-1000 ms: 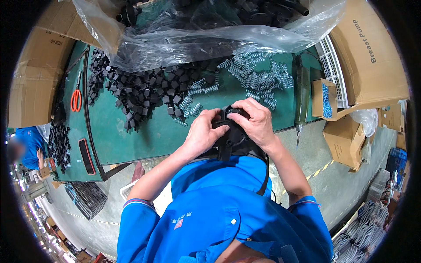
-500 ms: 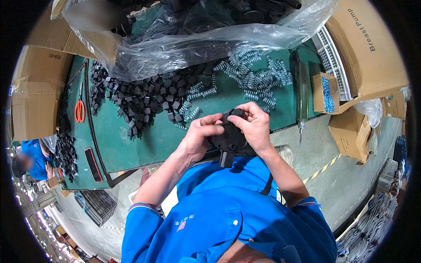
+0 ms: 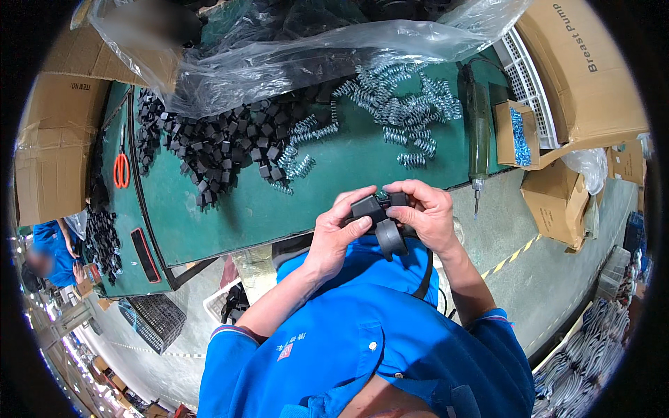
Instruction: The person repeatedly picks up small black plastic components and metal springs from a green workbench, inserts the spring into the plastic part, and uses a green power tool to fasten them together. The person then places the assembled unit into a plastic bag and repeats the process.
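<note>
In front of my body, over the table's near edge, I hold a black plastic part (image 3: 391, 239) with a curved lower section and a blocky upper end. My left hand (image 3: 333, 235) closes its thumb and fingers round the blocky end. My right hand (image 3: 431, 214) pinches a small black cap (image 3: 397, 200) against the other side. A bit of shiny metal, seemingly a coil spring (image 3: 382, 196), shows between the two pieces. Beyond my hands, loose coil springs (image 3: 411, 115) and a pile of small black caps (image 3: 223, 143) lie on the green table (image 3: 230, 233).
A power screwdriver (image 3: 478, 132) lies at the right, beside a small box of blue screws (image 3: 519, 136). Orange-handled scissors (image 3: 121, 167) and a red-edged phone-like object (image 3: 145, 255) lie left. Clear plastic sheeting (image 3: 313, 66) spans the back. A co-worker (image 3: 52, 247) sits far left.
The black part has been turned and shifted slightly right and toward me. A metal bit now shows between it and the small cap. Both hands still grip.
</note>
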